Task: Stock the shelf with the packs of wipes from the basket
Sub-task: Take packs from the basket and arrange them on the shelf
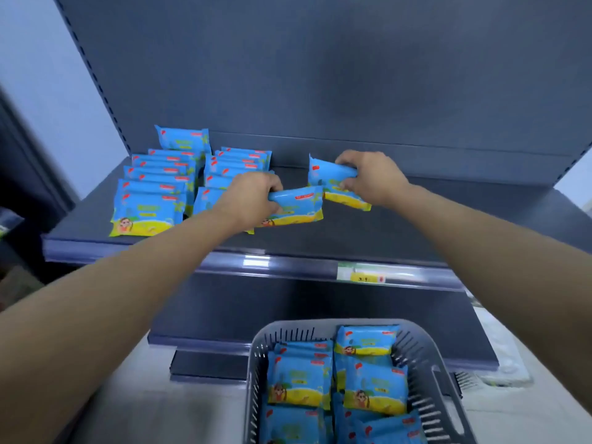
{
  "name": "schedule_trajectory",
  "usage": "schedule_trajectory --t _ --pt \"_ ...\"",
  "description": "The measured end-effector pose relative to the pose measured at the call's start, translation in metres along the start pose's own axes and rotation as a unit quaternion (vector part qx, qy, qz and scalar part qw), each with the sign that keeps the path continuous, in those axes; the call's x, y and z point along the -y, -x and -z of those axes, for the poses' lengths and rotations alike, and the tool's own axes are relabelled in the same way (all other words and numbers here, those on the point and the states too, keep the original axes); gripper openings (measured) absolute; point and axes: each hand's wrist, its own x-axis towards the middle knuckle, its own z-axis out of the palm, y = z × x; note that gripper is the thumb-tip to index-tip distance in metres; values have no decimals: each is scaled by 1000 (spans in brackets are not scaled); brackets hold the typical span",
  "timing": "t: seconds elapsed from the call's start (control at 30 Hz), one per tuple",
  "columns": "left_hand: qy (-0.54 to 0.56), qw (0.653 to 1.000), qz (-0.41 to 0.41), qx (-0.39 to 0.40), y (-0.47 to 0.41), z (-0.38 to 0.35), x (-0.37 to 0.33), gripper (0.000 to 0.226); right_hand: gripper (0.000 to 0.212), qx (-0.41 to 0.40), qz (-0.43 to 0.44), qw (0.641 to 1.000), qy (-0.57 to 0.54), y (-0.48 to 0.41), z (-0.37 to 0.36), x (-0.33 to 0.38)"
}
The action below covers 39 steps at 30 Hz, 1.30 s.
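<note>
Left pack point(296, 206): flat, soft pouch of glossy film, blue above, yellow band below with a cartoon figure, a small red mark at the top edge. Held over the shelf point(400, 232) by the left hand point(253, 200), fingers point(275, 189) curled tight round its left end; long side roughly level, just right of the second row.

Right pack point(336, 184): same pouch, tilted, blue end up and to the left, yellow end down and to the right. Held by the right hand point(371, 177), fingers closed over its upper right edge, thumb beneath. Its lower corner is just beside the left pack; whether the two touch cannot be told. Whether either pack rests on the shelf cannot be told.

Stocked packs, two rows at the shelf's left end. First row point(153, 190): packs overlapping front to back, front faces leaning toward the viewer, one standing higher at the back. Second row point(235, 161): likewise overlapped, its front partly hidden by the left hand.

Shelf: dark grey-blue metal, matte, with a flat back panel point(320, 75) of the same colour and a perforated upright at the left. Front edge carries a clear plastic strip point(288, 262) with a yellow price tag point(362, 277), its writing too small to read.

Basket point(426, 350): grey plastic, rounded corners, slotted walls, a handle cut-out on the right side. It stands below the shelf and holds more packs point(368, 382) lying flat, overlapped in loose stacks.
</note>
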Motion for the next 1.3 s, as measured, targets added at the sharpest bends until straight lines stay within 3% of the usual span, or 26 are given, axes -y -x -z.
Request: schedule_trajectory --t 0.23,0.43,0.63,0.97,1.3 --pt "-2 998 -45 40 -70 -9 26 19 29 32 -62 997 -19 -89 -14 -7" --pt "-15 993 -81 89 -111 -32 38 23 37 69 -66 993 -66 -137 -30 -19" --pt "-30 992 -86 90 -147 -44 45 27 25 69 -48 990 -109 -173 -48 -21" --pt "-97 988 -92 76 -187 -60 59 26 24 34 -14 996 -85 -209 -68 -28" --pt "-182 980 -78 11 -220 -71 57 33 31 -67 -45 996 -46 -189 -55 -39"
